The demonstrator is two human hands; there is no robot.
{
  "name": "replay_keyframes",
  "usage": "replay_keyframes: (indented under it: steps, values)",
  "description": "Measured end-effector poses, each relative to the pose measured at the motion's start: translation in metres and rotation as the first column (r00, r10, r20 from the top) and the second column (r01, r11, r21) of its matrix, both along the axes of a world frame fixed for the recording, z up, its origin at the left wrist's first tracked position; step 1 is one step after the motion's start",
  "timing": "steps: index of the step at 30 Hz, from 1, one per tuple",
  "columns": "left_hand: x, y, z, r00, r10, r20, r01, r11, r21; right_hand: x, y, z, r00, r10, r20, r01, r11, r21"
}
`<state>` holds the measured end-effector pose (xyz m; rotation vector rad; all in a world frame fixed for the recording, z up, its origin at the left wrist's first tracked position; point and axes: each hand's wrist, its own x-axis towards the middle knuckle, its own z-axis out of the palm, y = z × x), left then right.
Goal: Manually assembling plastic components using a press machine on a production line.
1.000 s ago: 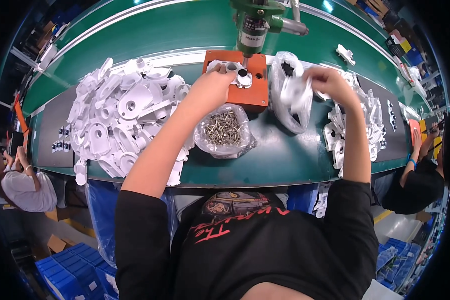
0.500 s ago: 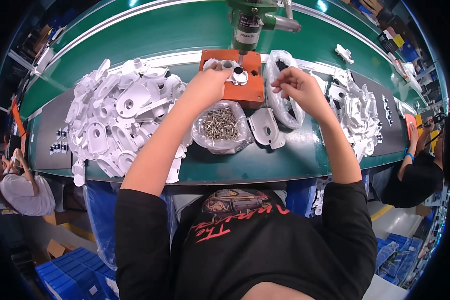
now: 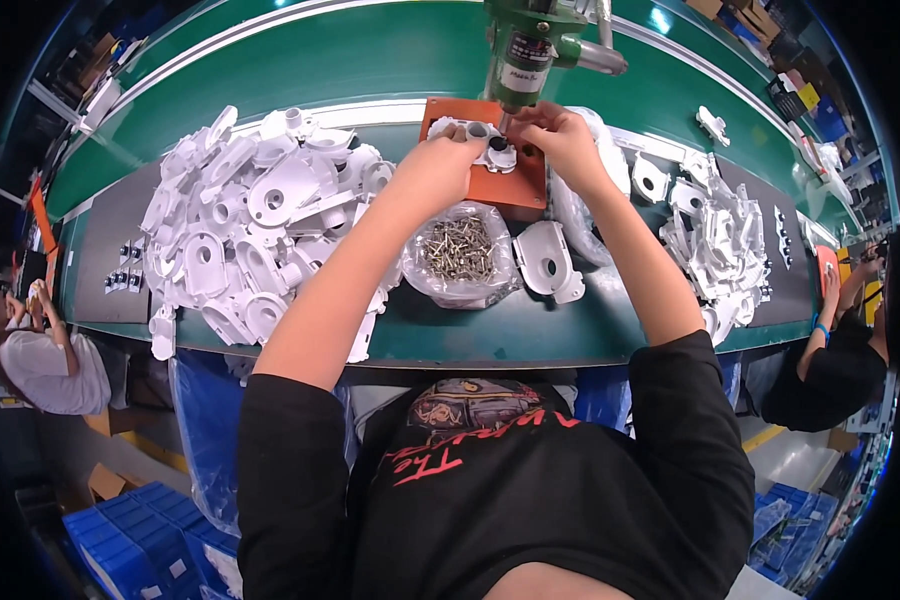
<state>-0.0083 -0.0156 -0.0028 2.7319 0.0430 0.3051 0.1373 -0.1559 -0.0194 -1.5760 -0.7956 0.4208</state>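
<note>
Lying near both hands (image 3: 500, 150), seemingly pinching a white part (image 3: 482, 143), a clear bag (image 3: 460, 255) holds screws (image 3: 458, 247).

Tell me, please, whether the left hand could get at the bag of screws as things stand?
Probably yes: the left hand rests on the white part on the orange fixture, and the open bag of screws lies just below it, uncovered.

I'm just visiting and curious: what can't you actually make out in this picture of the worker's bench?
Head view only:
- White plastic part on the orange fixture block: mostly covered by the left hand and right hand.
- Green powered screwdriver: top cut off by the frame edge; its tip is hidden by the hands.
- Screws in the clear bag: too small to count.
</note>
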Motion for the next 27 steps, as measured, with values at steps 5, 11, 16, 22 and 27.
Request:
replay_keyframes:
  steps: [5, 11, 16, 22, 27]
  values:
    - [0.0, 0.003, -0.001, 1.0, -0.006, 0.008, 0.006, 1.0, 0.006, -0.001, 0.008, -0.003, 0.994, 0.04, -0.097, -0.035, 0.998, 0.052]
    - [0.0, 0.004, -0.005, 0.999, -0.005, 0.043, 0.005, 1.0, -0.008, -0.006, 0.008, -0.002, 0.992, 0.014, -0.122, -0.01, 0.999, 0.038]
    - [0.001, 0.004, -0.006, 0.999, -0.005, 0.05, 0.005, 1.0, -0.003, 0.002, 0.01, -0.008, 0.989, 0.062, -0.135, -0.049, 0.994, 0.099]
    - [0.0, 0.003, -0.005, 0.999, -0.005, 0.034, 0.005, 1.0, -0.011, -0.002, 0.01, -0.001, 0.982, 0.121, -0.144, -0.104, 0.987, 0.119]
    - [0.0, 0.003, -0.005, 0.999, -0.003, 0.034, 0.003, 1.0, 0.001, -0.004, 0.008, 0.0, 0.979, 0.109, -0.173, -0.095, 0.992, 0.086]
